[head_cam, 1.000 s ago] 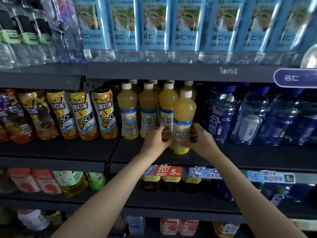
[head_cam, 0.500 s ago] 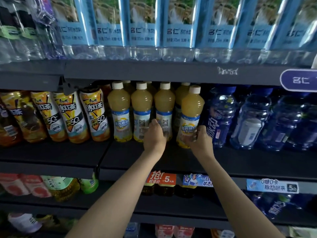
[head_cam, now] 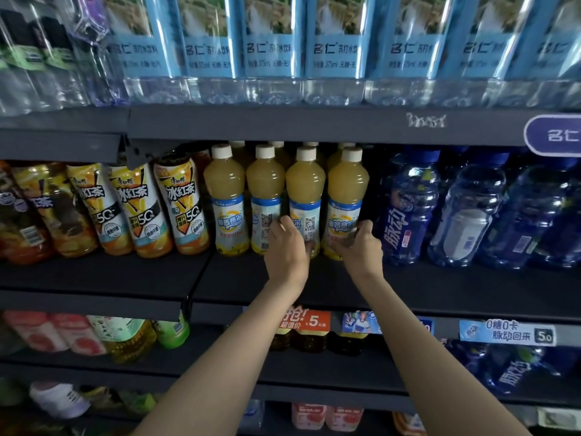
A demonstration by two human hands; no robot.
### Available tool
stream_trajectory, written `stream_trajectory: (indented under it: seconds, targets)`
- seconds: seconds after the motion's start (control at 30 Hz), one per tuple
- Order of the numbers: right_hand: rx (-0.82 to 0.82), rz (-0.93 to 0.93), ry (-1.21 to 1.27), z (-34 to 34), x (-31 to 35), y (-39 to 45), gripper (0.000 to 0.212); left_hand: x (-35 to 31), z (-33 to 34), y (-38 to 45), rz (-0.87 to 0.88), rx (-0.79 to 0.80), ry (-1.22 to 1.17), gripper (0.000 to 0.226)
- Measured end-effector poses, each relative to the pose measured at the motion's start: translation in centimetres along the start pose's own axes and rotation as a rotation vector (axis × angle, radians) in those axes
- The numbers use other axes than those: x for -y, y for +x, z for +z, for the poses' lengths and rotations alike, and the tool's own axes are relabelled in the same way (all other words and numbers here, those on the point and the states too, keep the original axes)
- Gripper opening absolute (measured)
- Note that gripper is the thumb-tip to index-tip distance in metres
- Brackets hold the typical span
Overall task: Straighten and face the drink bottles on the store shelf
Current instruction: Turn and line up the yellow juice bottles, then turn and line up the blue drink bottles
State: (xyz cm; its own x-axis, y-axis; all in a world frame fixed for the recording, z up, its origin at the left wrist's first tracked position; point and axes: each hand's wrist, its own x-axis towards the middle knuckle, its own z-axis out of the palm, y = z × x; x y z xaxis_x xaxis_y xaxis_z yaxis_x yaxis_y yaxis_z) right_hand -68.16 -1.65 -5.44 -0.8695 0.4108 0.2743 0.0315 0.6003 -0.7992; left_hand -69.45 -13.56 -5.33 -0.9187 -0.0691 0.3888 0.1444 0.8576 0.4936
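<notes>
Several yellow juice bottles with white caps stand upright in a front row on the middle shelf (head_cam: 314, 287), with more behind. My left hand (head_cam: 287, 248) grips the lower part of the third bottle (head_cam: 305, 190), whose label shows a QR code. My right hand (head_cam: 360, 247) grips the base of the rightmost juice bottle (head_cam: 347, 190), whose label faces front. The leftmost juice bottle (head_cam: 224, 196) faces front; the second juice bottle (head_cam: 265, 196) shows its QR side.
Iced tea bottles (head_cam: 182, 206) lean to the left of the juice. Blue drink bottles (head_cam: 405, 209) stand to the right. Water bottles with light blue labels (head_cam: 270, 48) fill the shelf above. Price tags (head_cam: 303, 319) hang on the shelf edge, above more drinks.
The rightmost juice bottle went from held out in front of the row back into line on the shelf. My left hand shifted from it to the third bottle. The camera moved closer.
</notes>
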Motion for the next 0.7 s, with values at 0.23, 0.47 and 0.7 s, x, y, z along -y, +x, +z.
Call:
stream_trajectory:
  seconds: [0.23, 0.47, 0.7]
  targets:
    - [0.067, 0.077, -0.021, 0.3, 0.6, 0.9, 0.055, 0.4, -0.1, -0.2, 0.014, 0.051, -0.043, 0.054]
    - [0.085, 0.072, -0.078, -2.6, -1.5, -2.0, 0.047, 3.1, -2.4, -2.2, 0.268, -0.024, -0.190, 0.046]
    - [-0.370, -0.145, 0.003, -8.0, -1.0, -4.1, 0.024, 2.0, -2.8, -4.2, 0.308, 0.033, -0.283, 0.043]
